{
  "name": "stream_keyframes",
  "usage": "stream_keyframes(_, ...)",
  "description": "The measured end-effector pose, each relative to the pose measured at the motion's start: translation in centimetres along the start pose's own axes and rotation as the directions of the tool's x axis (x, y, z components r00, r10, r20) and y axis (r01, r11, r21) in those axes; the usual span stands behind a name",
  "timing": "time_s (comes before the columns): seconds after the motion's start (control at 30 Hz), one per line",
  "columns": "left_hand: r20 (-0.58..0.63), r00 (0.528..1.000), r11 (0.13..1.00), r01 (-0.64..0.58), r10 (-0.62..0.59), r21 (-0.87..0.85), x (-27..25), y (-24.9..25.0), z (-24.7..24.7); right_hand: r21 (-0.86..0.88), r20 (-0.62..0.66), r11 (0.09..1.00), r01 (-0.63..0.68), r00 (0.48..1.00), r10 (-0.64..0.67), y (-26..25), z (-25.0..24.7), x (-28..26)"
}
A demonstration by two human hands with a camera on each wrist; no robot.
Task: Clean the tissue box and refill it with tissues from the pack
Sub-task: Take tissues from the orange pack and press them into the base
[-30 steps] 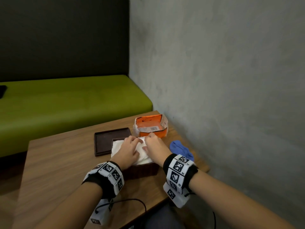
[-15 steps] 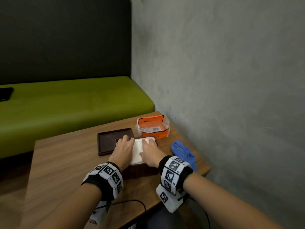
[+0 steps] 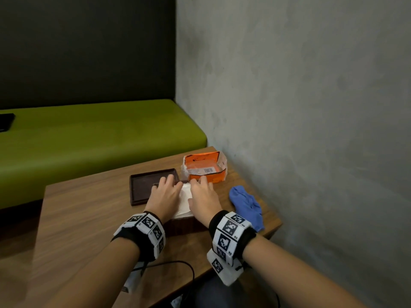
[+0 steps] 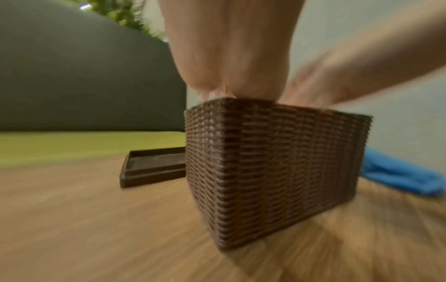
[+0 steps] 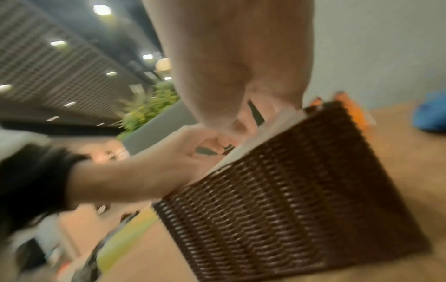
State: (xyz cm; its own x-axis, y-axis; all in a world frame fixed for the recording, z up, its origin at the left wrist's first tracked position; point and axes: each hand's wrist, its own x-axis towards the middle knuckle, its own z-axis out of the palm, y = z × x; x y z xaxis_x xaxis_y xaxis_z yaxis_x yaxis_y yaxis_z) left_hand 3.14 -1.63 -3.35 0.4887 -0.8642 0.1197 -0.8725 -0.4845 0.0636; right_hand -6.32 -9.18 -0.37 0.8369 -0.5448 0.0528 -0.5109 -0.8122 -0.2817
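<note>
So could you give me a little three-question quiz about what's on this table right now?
1. True or false: the dark brown flat lid sits on the brown woven tissue box.
2. What colour is the crumpled cloth beside the box?
3. Both hands rest on: A) the orange plastic tissue pack; B) the white tissues in the box.

Key: 1 false, it lies on the wooden table; 2 blue; 3 B.
</note>
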Motion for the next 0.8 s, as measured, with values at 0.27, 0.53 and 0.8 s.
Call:
stream_keyframes(0.27,0.145,0.989,0.999,-0.025,0.029,-0.026,1.3,-1.2,1.2,-0.012,0.418,0.978,-0.210,0.887,0.196,0.1,1.8,0.1)
stream_keyframes(0.53,0.049,0.998,0.904,0.049,-0.031,-0.424,-0.2,-1.0,0.7,0.116,0.019,0.993,-0.019,1.000,0.017,0.6,0.4,-0.3)
stream_keyframes(0.8,0.228,0.974,0.980,0.050,-0.005,-0.192,0.3,0.0,0.9,0.035,0.392,0.995,-0.093,0.917,0.072,0.9,1.5,-1.5)
